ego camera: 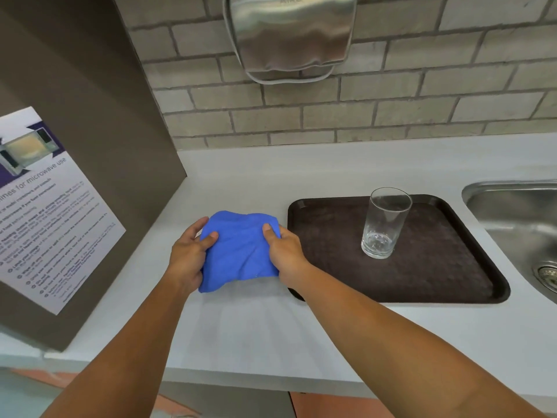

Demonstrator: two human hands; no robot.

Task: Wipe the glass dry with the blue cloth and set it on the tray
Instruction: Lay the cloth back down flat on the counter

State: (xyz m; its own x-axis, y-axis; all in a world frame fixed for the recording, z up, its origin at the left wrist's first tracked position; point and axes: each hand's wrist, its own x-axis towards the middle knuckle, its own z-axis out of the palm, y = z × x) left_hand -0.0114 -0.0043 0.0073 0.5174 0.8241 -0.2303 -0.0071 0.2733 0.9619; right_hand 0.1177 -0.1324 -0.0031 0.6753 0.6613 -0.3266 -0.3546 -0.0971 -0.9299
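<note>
A clear drinking glass [384, 224] stands upright on the dark brown tray [331, 260], near the tray's middle, with neither hand touching it. The blue cloth [239, 251] is bunched over the grey counter just left of the tray. My left hand [188, 256] grips the cloth's left side, thumb on top. My right hand [284, 251] grips its right side, next to the tray's left edge. Both forearms reach in from the bottom of the view.
A steel sink [521, 224] lies right of the tray, its drain at the far right. A brown cabinet side with a microwave-use notice [45, 206] walls off the left. A metal hand dryer [291, 37] hangs on the brick wall above. The counter's front edge [241, 378] runs below.
</note>
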